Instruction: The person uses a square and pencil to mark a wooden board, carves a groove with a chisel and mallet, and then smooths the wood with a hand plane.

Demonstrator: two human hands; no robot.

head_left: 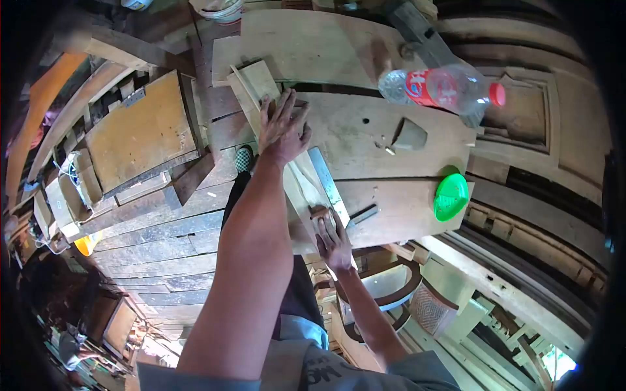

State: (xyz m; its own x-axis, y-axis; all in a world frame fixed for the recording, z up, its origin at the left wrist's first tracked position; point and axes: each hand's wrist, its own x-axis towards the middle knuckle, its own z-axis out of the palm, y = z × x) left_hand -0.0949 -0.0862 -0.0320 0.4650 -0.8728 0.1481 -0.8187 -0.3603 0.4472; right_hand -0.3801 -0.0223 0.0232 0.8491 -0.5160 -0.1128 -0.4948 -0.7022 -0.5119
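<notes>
In the head view, a long, narrow plank (304,184) slants across the middle of the frame, from the upper centre down towards the lower centre, lying on a table (385,163) of wide boards. The left hand (284,130) is on its upper stretch, fingers spread and mostly straight, palm down; it grasps nothing and seems to press the wood in place. The right hand (334,246), near the lower end, is half curled over a small brown block (318,212), its fingers bent against it; the block sits on the plank's face, though the palm hides much of the contact.

The step in hand looks like rubbing or smoothing that face, with one hand bracing and the other working. The next move seems to call for even pressure on the block, a stroke along the length, and a left hand firm enough to stop the plank from sliding.

A bluish strip (324,177) runs along the plank's right side; whether it is separate, I cannot tell. Just right of the right hand lies a dark bar (362,216). A grey-brown piece (410,134) rests right of centre, a clear bottle (447,89) lies at upper right, and a green dish (451,198) stands farther down at the right.
</notes>
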